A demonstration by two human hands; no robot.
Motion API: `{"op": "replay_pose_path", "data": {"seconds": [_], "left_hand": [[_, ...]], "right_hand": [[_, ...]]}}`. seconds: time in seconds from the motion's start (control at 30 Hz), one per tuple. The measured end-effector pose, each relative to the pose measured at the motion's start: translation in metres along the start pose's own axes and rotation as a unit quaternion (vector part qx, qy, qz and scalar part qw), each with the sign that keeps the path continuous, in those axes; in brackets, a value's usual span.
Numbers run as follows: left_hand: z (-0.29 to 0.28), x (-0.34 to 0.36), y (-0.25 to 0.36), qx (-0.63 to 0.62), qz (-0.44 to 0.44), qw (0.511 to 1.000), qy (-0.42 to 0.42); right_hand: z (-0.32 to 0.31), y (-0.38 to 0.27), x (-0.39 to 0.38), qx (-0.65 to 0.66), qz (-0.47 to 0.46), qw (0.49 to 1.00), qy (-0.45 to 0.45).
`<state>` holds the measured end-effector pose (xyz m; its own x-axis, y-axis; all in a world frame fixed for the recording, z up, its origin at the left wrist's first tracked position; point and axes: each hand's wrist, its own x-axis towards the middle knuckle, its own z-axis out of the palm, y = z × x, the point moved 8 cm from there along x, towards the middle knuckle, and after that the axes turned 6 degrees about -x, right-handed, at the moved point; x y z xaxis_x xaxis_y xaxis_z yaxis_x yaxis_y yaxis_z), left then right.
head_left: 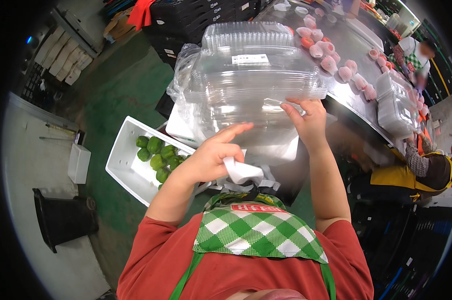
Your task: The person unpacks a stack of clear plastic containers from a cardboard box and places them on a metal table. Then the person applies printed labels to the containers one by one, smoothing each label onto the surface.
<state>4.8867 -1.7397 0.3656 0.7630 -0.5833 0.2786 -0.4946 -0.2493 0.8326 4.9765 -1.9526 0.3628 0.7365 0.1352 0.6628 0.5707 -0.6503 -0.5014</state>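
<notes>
A stack of clear plastic clamshell containers [256,80] stands in front of me, the top one bearing a white label [250,59]. My right hand [308,120] is at the near right edge of the stack, thumb and fingertips drawn together. What lies in that pinch is too unclear to make out. Closer to me, my left hand [213,155] has curled fingers around a white paper strip [243,171], with its index finger pointing forward. The strip loops down in front of my green checked apron.
Green bell peppers [157,161] lie in a white foam box [128,172] at left. Netted fruit [328,64] covers part of the metal table [356,70], with more clear containers [397,107] at right. Black crates [186,20] stand behind; co-workers [421,167] are at right.
</notes>
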Motion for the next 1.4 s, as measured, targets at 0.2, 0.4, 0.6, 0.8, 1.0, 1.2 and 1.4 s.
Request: {"op": "replay_pose_path", "data": {"seconds": [0.2, 0.4, 0.6, 0.8, 1.0, 1.2, 1.4], "left_hand": [[-0.010, 0.013, -0.016, 0.179, -0.025, 0.979, 0.089], [-0.030, 0.021, -0.032, 0.131, -0.013, 0.962, 0.238], [-0.027, 0.017, -0.033, 0.158, -0.012, 0.957, 0.244], [-0.025, 0.017, -0.021, 0.232, 0.024, 0.947, 0.219], [-0.024, 0.022, -0.015, 0.169, 0.032, 0.966, 0.194], [-0.021, 0.021, -0.027, 0.174, 0.019, 0.969, 0.176], [-0.028, 0.030, -0.023, 0.090, 0.008, 0.982, 0.164]], "right_hand": [[-0.003, -0.005, 0.007, -0.025, 0.013, 0.999, 0.026], [-0.023, -0.052, -0.020, -0.046, -0.121, 0.983, 0.134], [0.037, -0.054, -0.058, 0.354, 0.196, 0.914, -0.039], [0.069, -0.043, -0.072, 0.545, 0.339, 0.748, -0.169], [0.073, -0.045, -0.075, 0.521, 0.307, 0.784, -0.142], [0.022, -0.075, -0.052, 0.103, -0.006, 0.995, -0.014], [-0.003, -0.046, -0.044, 0.290, 0.107, 0.950, 0.038]]}}
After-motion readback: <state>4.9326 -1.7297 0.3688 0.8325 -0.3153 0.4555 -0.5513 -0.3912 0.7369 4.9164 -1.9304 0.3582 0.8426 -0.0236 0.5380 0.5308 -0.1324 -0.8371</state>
